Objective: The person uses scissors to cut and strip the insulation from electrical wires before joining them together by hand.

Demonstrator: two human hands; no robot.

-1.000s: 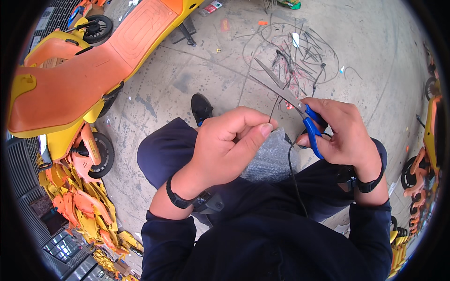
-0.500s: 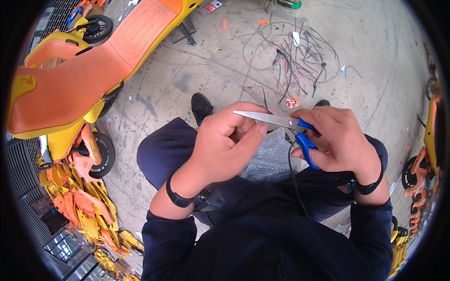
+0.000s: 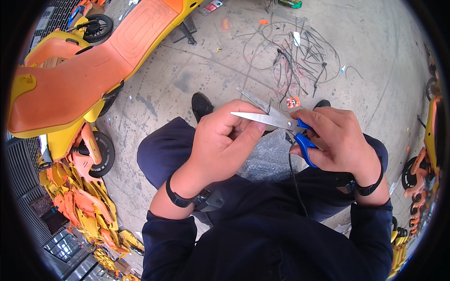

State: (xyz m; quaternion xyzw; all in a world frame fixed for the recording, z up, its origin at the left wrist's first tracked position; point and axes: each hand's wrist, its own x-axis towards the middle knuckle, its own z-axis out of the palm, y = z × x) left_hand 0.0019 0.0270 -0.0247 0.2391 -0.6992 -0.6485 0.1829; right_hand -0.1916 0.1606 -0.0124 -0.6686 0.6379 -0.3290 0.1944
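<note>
My right hand [image 3: 333, 138] works a pair of scissors [image 3: 276, 121], its thumb and fingers in the blue handles. The scissors' silver blades stand apart, pointing left across the tips of my left hand [image 3: 224, 145]. That hand is closed in a pinch on a thin black cable [image 3: 269, 109], a short bit of which shows between the blades; the pinched part is mostly hidden by my fingers. Below the scissors a black cable [image 3: 294, 175] runs down over my lap. Between my knees lies a clear, crinkled plastic bag [image 3: 268, 161].
Loose black cables and thin reddish wires [image 3: 293, 63] lie tangled on the concrete floor ahead, near an orange patterned card [image 3: 293, 102]. An orange-yellow scooter [image 3: 75, 93] stands at left, above a heap of yellow and orange panels [image 3: 86, 206]. More vehicles [image 3: 429, 136] line the right edge.
The scissors have shifted slightly left over my left fingers. Less of the dark cable shows beyond the blades. Both hands keep their grips.
</note>
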